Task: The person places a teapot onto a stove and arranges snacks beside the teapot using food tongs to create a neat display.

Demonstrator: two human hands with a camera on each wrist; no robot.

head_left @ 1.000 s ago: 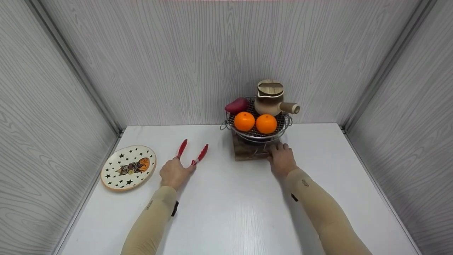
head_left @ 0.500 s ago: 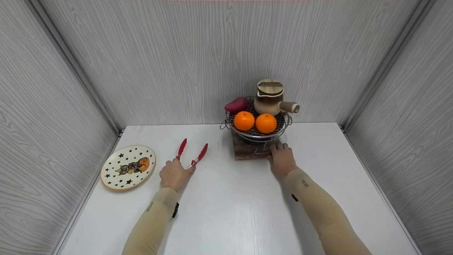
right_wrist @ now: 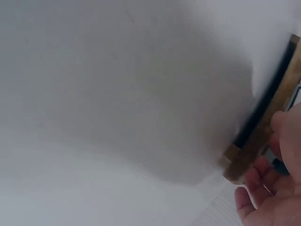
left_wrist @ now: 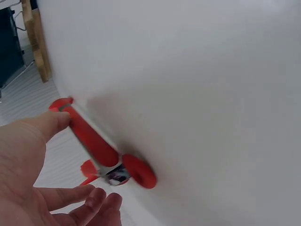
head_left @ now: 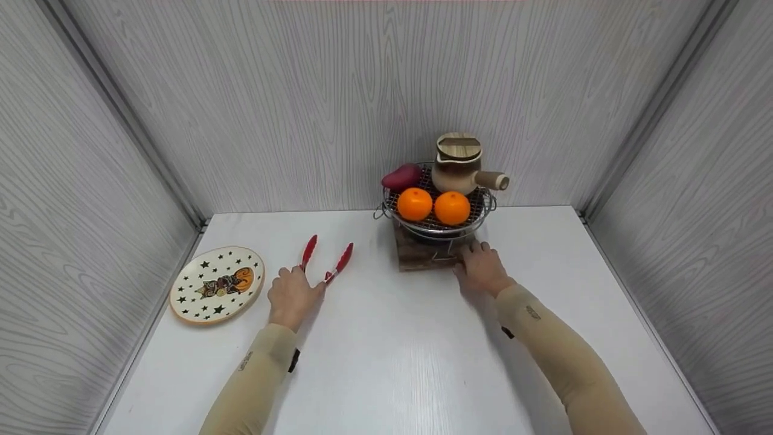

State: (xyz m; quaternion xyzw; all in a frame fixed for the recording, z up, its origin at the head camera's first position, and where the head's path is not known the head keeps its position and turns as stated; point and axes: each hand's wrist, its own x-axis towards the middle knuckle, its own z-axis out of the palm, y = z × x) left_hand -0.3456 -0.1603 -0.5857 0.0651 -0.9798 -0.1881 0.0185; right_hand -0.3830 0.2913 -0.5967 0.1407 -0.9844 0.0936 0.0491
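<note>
On the white table stands a small grill (head_left: pixel 436 232) on a square wooden base (head_left: pixel 416 261). Two oranges, the left orange (head_left: pixel 414 204) and the right orange (head_left: pixel 452 208), sit on its mesh with a dark red sweet-potato-like item (head_left: pixel 402 177) and a lidded side-handled teapot (head_left: pixel 456 172). My right hand (head_left: pixel 481 269) is at the base's front right corner, fingers loosely bent around it. Red-tipped tongs (left_wrist: pixel 96 141) lie spread on the table. My left hand (head_left: pixel 292 297) is at them, thumb touching one red part, other fingers loose and apart from it.
A round plate (head_left: pixel 208 305) with stars and an owl-and-pumpkin picture lies at the left, beside my left hand. Grey wood-grain panels (head_left: pixel 302 109) stand behind and on both sides. The teapot's handle (head_left: pixel 492 180) juts out to the right past the grill.
My left hand has drawn slightly back and left from the tongs. The right wrist and forearm have shifted a little to the right. Grill, food, tongs and plate keep their places.
</note>
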